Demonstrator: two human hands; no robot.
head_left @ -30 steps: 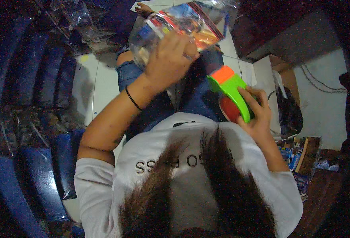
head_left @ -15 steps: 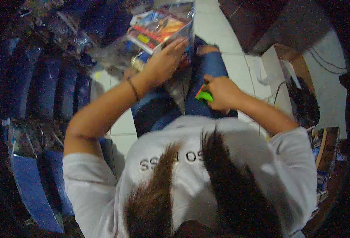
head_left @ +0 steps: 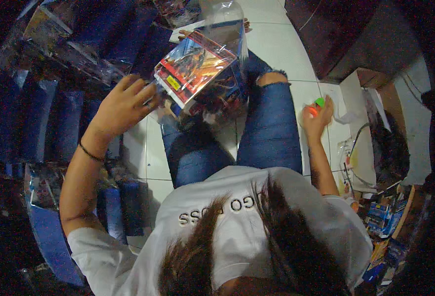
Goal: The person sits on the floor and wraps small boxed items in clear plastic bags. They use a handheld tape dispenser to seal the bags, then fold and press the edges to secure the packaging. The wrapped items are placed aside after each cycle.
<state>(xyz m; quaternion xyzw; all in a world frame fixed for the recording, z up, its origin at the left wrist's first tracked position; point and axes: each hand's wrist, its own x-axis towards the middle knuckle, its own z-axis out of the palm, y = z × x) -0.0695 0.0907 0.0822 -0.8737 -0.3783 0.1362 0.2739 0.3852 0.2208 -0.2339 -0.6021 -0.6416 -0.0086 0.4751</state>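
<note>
My left hand (head_left: 126, 106) is raised just left of a flat disc case (head_left: 197, 64), its fingers slightly bent and spread; nothing shows in them. The case has a colourful red and orange cover with a yellow label and looks wrapped in clear film. It lies tilted on a clear plastic bag (head_left: 222, 12) with more packages inside, above my left knee. Out to the right, beyond my right thigh, my right hand (head_left: 321, 121) is closed around a small orange and green object (head_left: 313, 112). My fingers cover part of it, so its kind is unclear.
Rows of dark blue cases in clear plastic (head_left: 44, 118) line the left side. An open cardboard box (head_left: 368, 79) stands at the right beside a cable and a dark bundle. Lower right, more colourful cases (head_left: 382, 217) are stacked. White floor tiles (head_left: 271, 49) run ahead.
My left hand has left the disc case and moved left. My right hand has swung outward to the right with the orange and green object. The case now shows more fully.
</note>
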